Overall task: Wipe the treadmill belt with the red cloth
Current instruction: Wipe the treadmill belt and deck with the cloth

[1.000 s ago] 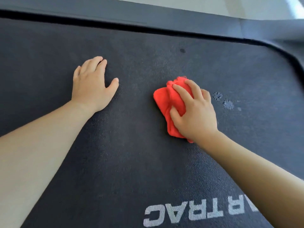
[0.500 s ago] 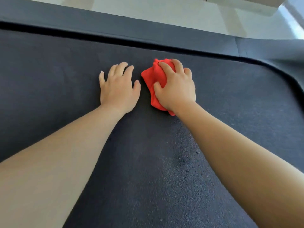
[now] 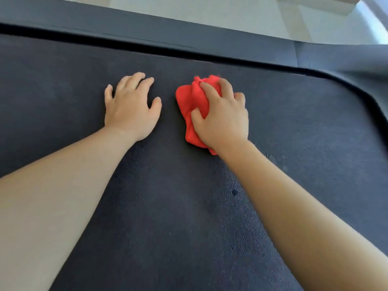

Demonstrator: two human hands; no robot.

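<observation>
Now your right hand [image 3: 220, 118] presses the bunched cloth [image 3: 194, 101] onto the belt [image 3: 168, 206], fingers curled over it; your left hand [image 3: 131, 108] lies flat beside it, fingers loosely spread.

Both bare forearms reach forward and converge. The left hand [image 3: 131, 108] lies palm down, fingers nearly straight and slightly spread, thumb out. The right hand [image 3: 220, 116], just beside it, curls fingers and thumb over the bunched red cloth [image 3: 189, 101].
</observation>
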